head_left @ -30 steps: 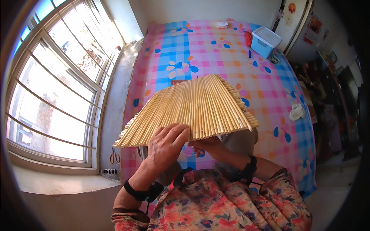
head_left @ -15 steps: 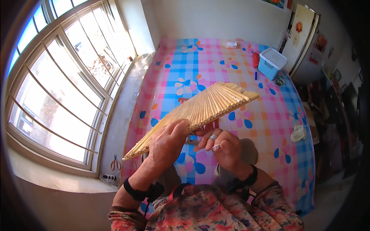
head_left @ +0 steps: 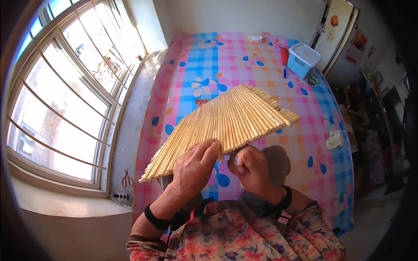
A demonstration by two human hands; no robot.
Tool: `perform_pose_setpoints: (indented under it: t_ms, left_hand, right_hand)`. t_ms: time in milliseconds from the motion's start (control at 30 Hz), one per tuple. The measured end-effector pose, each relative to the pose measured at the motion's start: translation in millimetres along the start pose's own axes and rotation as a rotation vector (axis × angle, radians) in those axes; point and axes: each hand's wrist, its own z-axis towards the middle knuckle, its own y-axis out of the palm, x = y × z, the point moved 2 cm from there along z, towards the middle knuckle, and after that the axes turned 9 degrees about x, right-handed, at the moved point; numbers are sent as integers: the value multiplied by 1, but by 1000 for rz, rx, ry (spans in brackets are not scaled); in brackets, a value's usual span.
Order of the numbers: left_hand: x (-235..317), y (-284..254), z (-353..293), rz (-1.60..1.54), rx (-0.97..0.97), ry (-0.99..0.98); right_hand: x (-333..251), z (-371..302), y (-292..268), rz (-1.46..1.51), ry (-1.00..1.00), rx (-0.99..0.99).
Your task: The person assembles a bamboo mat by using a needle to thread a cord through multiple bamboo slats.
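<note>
A mat of straw-coloured reed sticks (head_left: 222,119), laid side by side and fanned out, slants up in front of me above my lap. My left hand (head_left: 196,163) grips its near edge, thumb and fingers pressed on the upper face; the fingers underneath are hidden. Close beside it, just below the same edge, my right hand (head_left: 252,169) is closed in a fist. A thin white thread (head_left: 224,159) shows faintly between the two hands, running toward the right fist. The underside of the mat cannot be seen.
I sit on a bed with a pink and blue checked, flowered sheet (head_left: 300,143). Scissors (head_left: 127,179) and small dark spools (head_left: 121,195) lie on the ledge by the barred window. Farther off are a blue lidded box (head_left: 302,61), a white cloth (head_left: 335,139) and a small white container (head_left: 256,39).
The mat has tipped so more of its upper face shows. My right hand has drawn its fingers into a fist and turned, near the mat's edge; my left hand keeps its grip.
</note>
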Motion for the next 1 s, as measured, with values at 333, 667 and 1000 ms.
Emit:
perform_pose_setpoints:
  t_ms: [333, 667, 1000]
  left_hand:
    - [9, -17, -21, 112, -23, -134]
    - [1, -16, -34, 102, 64, -8]
    - [-5, -14, -34, -14, 64, 69]
  right_hand:
    - [5, -26, -13, -42, 43, 5]
    - [5, -29, -16, -64, 61, 10]
    - [3, -29, -17, -60, 84, 19]
